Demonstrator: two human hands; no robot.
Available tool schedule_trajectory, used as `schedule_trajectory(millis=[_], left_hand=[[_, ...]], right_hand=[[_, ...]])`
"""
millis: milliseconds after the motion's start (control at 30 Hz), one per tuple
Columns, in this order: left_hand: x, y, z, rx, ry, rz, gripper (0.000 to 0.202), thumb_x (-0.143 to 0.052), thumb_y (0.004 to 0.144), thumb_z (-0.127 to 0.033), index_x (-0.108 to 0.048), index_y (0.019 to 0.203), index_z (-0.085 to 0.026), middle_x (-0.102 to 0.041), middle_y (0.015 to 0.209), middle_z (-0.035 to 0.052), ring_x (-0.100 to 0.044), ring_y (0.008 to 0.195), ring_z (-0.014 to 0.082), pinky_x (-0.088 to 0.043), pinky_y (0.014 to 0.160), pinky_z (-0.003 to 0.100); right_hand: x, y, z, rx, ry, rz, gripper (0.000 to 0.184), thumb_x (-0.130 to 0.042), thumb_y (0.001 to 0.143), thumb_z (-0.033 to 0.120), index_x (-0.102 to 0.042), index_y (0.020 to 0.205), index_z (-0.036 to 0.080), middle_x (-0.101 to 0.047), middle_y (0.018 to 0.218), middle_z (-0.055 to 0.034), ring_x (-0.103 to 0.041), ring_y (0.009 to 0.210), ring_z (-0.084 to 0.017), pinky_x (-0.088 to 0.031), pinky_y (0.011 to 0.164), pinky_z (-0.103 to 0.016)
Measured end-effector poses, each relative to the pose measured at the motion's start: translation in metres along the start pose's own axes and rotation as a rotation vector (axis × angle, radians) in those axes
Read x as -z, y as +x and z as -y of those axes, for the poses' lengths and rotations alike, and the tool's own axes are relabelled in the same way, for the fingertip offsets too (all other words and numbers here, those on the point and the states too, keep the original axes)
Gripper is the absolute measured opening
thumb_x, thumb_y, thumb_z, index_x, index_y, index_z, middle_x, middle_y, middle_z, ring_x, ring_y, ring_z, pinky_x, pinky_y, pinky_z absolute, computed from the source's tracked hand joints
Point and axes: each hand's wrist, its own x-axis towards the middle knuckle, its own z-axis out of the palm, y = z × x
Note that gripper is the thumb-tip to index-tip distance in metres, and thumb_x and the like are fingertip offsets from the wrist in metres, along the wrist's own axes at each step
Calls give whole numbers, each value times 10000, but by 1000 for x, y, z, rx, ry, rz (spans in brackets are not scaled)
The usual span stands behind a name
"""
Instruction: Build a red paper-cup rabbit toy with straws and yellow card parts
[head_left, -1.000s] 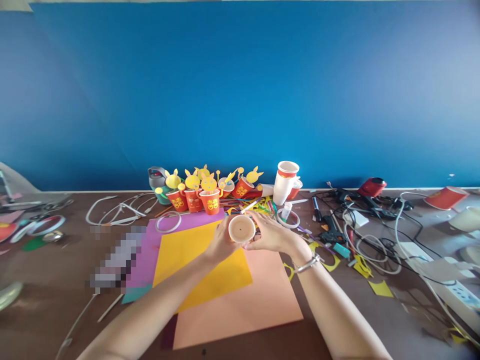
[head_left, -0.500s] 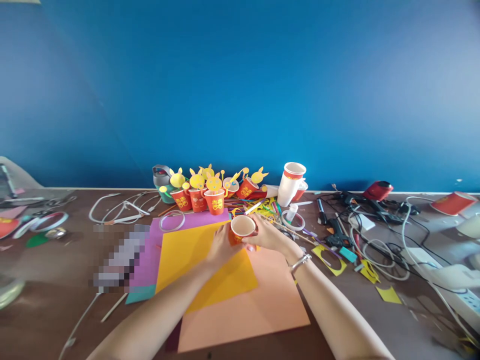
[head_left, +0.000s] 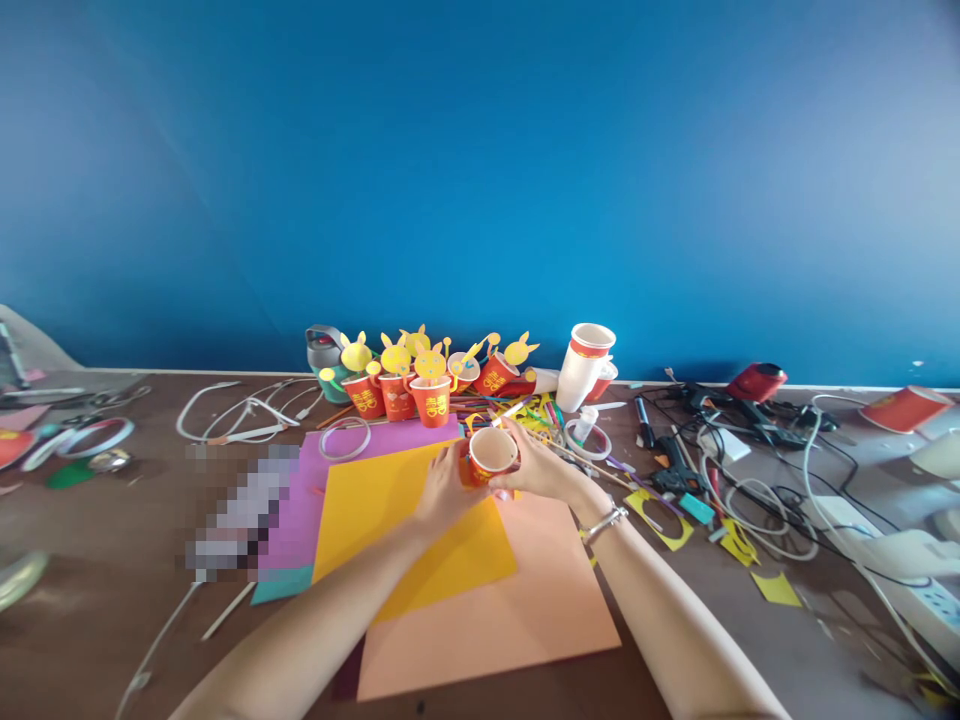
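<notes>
Both of my hands hold one small red paper cup (head_left: 492,453) above the coloured paper, its mouth turned up and toward me. My left hand (head_left: 442,490) grips its left side with curled fingers. My right hand (head_left: 536,465), with a bracelet at the wrist, wraps the right side and the rim. Under them lie a yellow sheet (head_left: 409,525), a peach sheet (head_left: 510,610) and a purple sheet (head_left: 315,505). Just behind stands a cluster of red cups with yellow bunny faces (head_left: 420,375).
A stack of white-and-red cups (head_left: 585,365) stands at the back. To the right lie a glue gun (head_left: 671,462), cables (head_left: 757,490), a power strip (head_left: 911,580) and paper scraps. Tape rings (head_left: 345,438) and white cords (head_left: 232,415) lie to the left. A blue wall rises behind.
The cup has turned from bottom-toward-me to mouth-toward-me, showing its red side and white inside. Both hands kept hold and shifted slightly right and away.
</notes>
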Motion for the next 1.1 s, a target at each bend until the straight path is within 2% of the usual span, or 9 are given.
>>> schedule_trajectory(millis=[100, 200, 333, 500, 600, 700, 867, 967, 1100], left_hand=[[0, -1, 2, 2, -35, -17, 600, -796, 586, -424, -576, 1103, -214, -664, 1074, 95, -583, 1032, 310, -391, 891, 416], [-1, -2, 4, -13, -7, -2, 550, -760, 641, -394, -558, 1122, -224, -669, 1084, 77, -586, 1033, 288, -372, 922, 413], [-1, -3, 6, -61, 113, 39, 498, -703, 706, -328, -508, 1152, -225, -667, 1103, 82, -563, 1077, 292, -360, 929, 415], [4, -2, -1, -16, 287, 114, 357, -614, 734, -193, -508, 1074, -215, -674, 1035, 99, -565, 1054, 304, -377, 898, 426], [8, -1, -5, -24, 317, 154, 394, -592, 731, -158, -488, 1107, -211, -666, 1062, 94, -556, 1089, 302, -378, 916, 431], [9, 0, -7, -15, 254, 132, 466, -597, 712, -140, -468, 1153, -215, -657, 1065, 86, -568, 1091, 292, -393, 925, 433], [6, 1, -6, -37, 67, 73, 458, -611, 663, -121, -484, 1091, -223, -669, 957, 65, -614, 995, 283, -425, 892, 428], [5, 2, -4, -9, 23, 85, 530, -601, 643, -118, -445, 1141, -207, -653, 940, 68, -615, 964, 282, -432, 867, 419], [6, 0, -3, 35, -13, 118, 596, -580, 633, -115, -407, 1195, -213, -619, 826, 18, -612, 886, 252, -444, 812, 381]], right_hand=[[2, -1, 7, 17, -31, -61, 843, -747, 636, 255, -378, 1393, 226, -525, 1320, -151, -480, 1253, -316, -384, 1021, -476], [2, -2, 13, 43, -74, -123, 778, -701, 655, 186, -400, 1371, 218, -552, 1291, -148, -499, 1237, -309, -399, 1010, -469], [1, -1, 13, 48, -91, -148, 737, -687, 661, 178, -425, 1349, 210, -565, 1272, -149, -507, 1230, -307, -409, 1003, -466], [-5, 3, 8, 52, -29, -165, 718, -695, 652, 176, -452, 1327, 204, -556, 1290, -149, -500, 1233, -314, -395, 1017, -483], [-6, 5, 7, 61, -10, -187, 719, -691, 658, 173, -446, 1333, 203, -529, 1330, -153, -489, 1246, -317, -375, 1036, -488], [-5, 5, 6, 51, -2, -189, 724, -676, 673, 161, -425, 1350, 208, -527, 1334, -149, -473, 1263, -320, -367, 1046, -487], [-5, 6, 4, 55, 8, -170, 759, -683, 657, 130, -412, 1362, 210, -527, 1331, -141, -450, 1286, -315, -348, 1068, -478], [-6, 6, 4, 51, 10, -164, 772, -684, 655, 125, -404, 1369, 213, -525, 1333, -139, -446, 1289, -312, -349, 1067, -477], [-3, 3, 8, 53, -8, -126, 809, -700, 630, 130, -399, 1378, 200, -518, 1342, -151, -450, 1284, -315, -353, 1063, -469]])
